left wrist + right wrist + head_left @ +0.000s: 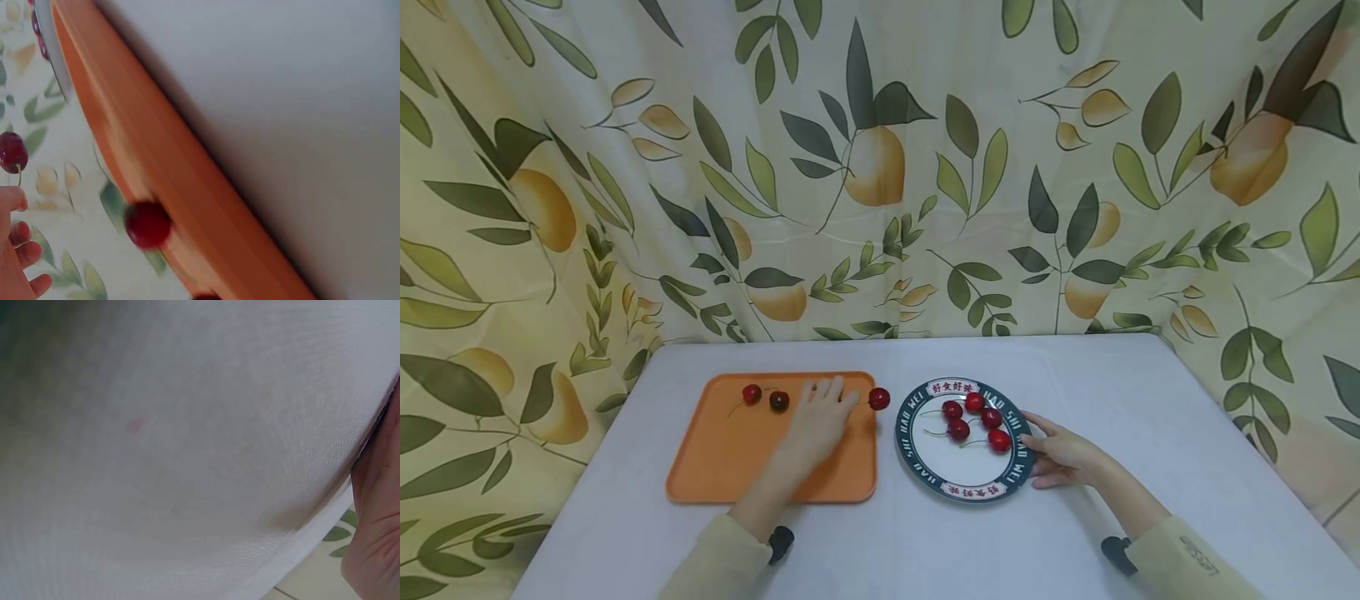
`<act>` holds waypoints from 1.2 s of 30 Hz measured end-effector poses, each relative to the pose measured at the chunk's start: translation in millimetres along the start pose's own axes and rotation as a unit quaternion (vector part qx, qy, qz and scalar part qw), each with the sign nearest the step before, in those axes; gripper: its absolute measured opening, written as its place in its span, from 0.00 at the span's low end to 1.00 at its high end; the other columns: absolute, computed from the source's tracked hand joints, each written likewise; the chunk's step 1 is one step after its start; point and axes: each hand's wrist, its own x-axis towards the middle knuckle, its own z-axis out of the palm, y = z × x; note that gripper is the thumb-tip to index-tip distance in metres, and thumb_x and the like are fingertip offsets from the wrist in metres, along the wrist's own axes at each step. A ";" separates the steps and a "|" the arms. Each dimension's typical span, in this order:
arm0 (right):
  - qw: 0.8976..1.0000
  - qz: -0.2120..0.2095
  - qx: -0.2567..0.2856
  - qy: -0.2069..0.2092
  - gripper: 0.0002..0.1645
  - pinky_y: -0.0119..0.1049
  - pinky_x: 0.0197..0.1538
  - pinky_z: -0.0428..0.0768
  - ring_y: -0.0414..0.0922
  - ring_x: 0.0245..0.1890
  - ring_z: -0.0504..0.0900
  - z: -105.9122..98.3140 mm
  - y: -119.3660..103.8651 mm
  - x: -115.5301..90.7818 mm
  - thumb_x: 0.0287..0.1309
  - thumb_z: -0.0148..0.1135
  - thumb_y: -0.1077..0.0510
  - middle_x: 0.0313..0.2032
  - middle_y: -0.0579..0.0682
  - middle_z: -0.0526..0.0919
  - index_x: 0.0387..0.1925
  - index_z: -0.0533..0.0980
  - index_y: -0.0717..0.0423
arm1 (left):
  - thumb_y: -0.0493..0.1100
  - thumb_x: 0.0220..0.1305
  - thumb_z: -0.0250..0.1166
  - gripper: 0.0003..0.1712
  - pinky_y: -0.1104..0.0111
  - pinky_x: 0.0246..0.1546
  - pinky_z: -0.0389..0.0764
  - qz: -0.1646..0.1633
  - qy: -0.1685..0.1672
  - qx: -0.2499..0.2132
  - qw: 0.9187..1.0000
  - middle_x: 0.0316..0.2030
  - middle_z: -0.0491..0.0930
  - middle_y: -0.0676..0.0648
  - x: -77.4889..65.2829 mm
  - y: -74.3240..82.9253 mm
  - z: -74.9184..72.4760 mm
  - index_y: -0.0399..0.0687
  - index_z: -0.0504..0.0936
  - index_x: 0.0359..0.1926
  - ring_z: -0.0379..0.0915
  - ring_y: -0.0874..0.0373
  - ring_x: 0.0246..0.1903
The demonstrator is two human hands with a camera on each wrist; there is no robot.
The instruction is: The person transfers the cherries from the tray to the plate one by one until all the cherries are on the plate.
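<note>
Fingers of the left hand [822, 418] pinch a dark-red cherry [879, 399] by its stem over the orange tray's [730, 458] far right corner; the right hand's [1067, 454] fingers clasp the round plate's [973, 468] right rim. Five cherries [998, 440] lie on the plate.

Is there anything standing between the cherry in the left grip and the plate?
Nothing visible: the cherry appears at the right edge of the orange tray, and only a strip of white table shows before the plate.
</note>
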 end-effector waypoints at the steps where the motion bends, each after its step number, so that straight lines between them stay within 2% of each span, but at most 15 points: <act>1: 1.000 0.000 0.000 0.001 0.37 0.39 0.31 0.81 0.44 0.21 0.78 0.3 -0.1 -0.1 0.67 0.46 0.55 0.29 0.55 0.71 0.70 0.42 0.49 | 0.37 0.60 0.59 0.13 0.53 0.51 0.64 -0.001 -0.011 -0.002 1.000 0.40 0.67 0.46 2.1 5.9 -0.5 0.54 0.74 0.46 0.64 0.51 0.44; 5: 1.000 0.000 0.000 0.001 0.37 0.39 0.31 0.80 0.45 0.21 0.78 0.3 -0.2 -0.1 0.67 0.46 0.55 0.28 0.55 0.71 0.70 0.42 0.49 | 0.40 0.60 0.60 0.15 0.53 0.55 0.62 0.007 -0.043 -0.002 0.999 0.42 0.67 0.48 8.8 26.8 2.0 0.57 0.75 0.49 0.62 0.52 0.48; 12: 1.000 0.002 0.000 -0.001 0.37 0.39 0.31 0.81 0.44 0.21 0.78 -0.1 -0.4 1.0 0.67 0.46 0.55 0.29 0.55 0.71 0.71 0.42 0.48 | 0.44 0.62 0.59 0.19 0.57 0.57 0.62 0.053 -0.078 0.011 0.996 0.50 0.68 0.49 13.9 59.9 7.3 0.60 0.73 0.55 0.62 0.54 0.50; 19: 1.000 0.002 0.001 0.002 0.36 0.39 0.31 0.81 0.45 0.22 0.78 0.1 -0.2 0.2 0.67 0.46 0.55 0.29 0.55 0.71 0.70 0.42 0.48 | 0.44 0.62 0.59 0.23 0.55 0.61 0.59 0.086 -0.108 0.011 0.990 0.57 0.66 0.49 21.0 86.0 8.6 0.62 0.69 0.58 0.60 0.54 0.57; 30: 1.000 0.000 0.006 -0.002 0.37 0.38 0.31 0.80 0.45 0.22 0.79 0.3 -1.3 -2.6 0.67 0.46 0.56 0.28 0.54 0.71 0.70 0.42 0.49 | 0.49 0.54 0.67 0.26 0.59 0.59 0.62 0.135 -0.086 0.026 0.987 0.54 0.67 0.53 29.5 117.2 15.8 0.63 0.71 0.54 0.61 0.58 0.54; 36: 1.000 -0.003 0.009 -0.007 0.36 0.39 0.31 0.80 0.45 0.22 0.79 0.5 -2.1 -3.6 0.67 0.45 0.56 0.28 0.54 0.72 0.70 0.42 0.49 | 0.48 0.56 0.65 0.25 0.62 0.59 0.63 0.155 -0.087 0.042 0.983 0.52 0.67 0.54 31.5 125.5 20.5 0.64 0.71 0.55 0.61 0.59 0.54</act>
